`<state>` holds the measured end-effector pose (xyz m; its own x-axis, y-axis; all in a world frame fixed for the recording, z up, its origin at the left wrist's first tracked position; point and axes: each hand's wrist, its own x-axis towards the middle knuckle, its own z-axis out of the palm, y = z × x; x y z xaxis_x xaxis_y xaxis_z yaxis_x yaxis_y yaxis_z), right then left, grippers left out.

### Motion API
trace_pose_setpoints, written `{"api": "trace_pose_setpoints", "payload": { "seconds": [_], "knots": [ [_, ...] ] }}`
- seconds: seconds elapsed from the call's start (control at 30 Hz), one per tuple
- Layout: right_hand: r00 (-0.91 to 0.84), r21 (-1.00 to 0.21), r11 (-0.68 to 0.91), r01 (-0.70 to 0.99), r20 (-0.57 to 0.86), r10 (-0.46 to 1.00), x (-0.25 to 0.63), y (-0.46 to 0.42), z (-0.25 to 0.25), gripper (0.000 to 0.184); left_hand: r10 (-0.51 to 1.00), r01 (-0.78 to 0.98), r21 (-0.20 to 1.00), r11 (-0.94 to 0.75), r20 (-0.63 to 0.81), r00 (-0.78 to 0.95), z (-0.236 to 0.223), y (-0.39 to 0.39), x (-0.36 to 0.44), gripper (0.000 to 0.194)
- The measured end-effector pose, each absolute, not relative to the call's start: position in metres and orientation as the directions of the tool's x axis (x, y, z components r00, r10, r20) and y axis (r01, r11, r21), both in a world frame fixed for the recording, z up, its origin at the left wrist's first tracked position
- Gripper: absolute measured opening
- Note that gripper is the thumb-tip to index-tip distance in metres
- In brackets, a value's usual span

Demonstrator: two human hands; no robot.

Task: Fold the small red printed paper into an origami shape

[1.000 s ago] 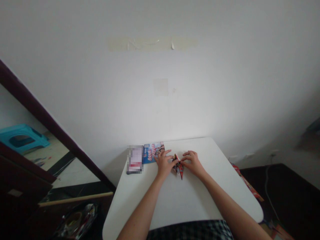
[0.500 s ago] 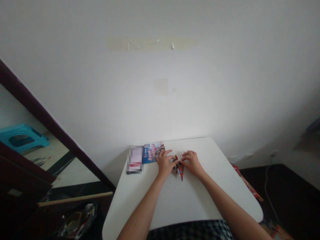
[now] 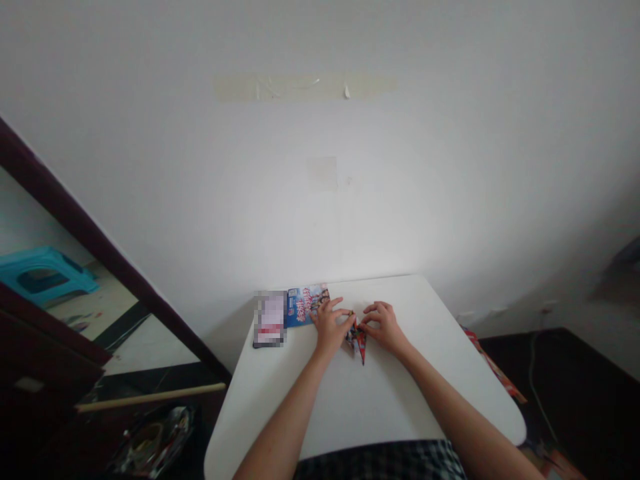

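Observation:
A small folded piece of printed paper [image 3: 358,343], red and multicoloured with pointed corners, is between my two hands above the white table. My left hand [image 3: 330,325] pinches its upper left part between thumb and index finger, the other fingers spread out over the edge of a blue printed leaflet [image 3: 300,308]. From the other side, my right hand [image 3: 384,327] pinches the paper's upper right edge with thumb and fingertips. One sharp red point of the paper faces toward me. My fingers hide its upper folds.
The white table [image 3: 360,413] stands against a pale wall. A phone-like object with a blurred screen [image 3: 271,320] lies left of the leaflet. A blue plastic stool [image 3: 47,275], a wooden stick [image 3: 150,398] and a dark bag of items [image 3: 155,440] are at the left.
The paper has shifted and turned slightly between my fingers, its lower point now a little nearer to me. Both hands stay almost in the same place.

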<state>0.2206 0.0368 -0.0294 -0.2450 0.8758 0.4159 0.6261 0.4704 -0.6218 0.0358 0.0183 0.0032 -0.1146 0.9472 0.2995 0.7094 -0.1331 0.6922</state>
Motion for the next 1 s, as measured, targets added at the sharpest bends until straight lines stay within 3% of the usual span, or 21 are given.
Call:
{"api": "trace_pose_setpoints", "payload": {
  "seconds": [0.7, 1.0],
  "knots": [
    [-0.271, -0.592, 0.493, 0.638, 0.427, 0.863, 0.2205, 0.0364, -0.0316, 0.004, 0.911, 0.680, 0.713, -0.171, 0.377, -0.167, -0.0060, 0.0253, 0.0332, 0.005],
    [-0.254, -0.614, 0.490, 0.618, 0.434, 0.864, 0.2209, 0.0374, -0.0332, 0.005, 0.890, 0.719, 0.660, -0.217, 0.436, -0.131, -0.0056, 0.0247, 0.0323, 0.007]
  ]
}}
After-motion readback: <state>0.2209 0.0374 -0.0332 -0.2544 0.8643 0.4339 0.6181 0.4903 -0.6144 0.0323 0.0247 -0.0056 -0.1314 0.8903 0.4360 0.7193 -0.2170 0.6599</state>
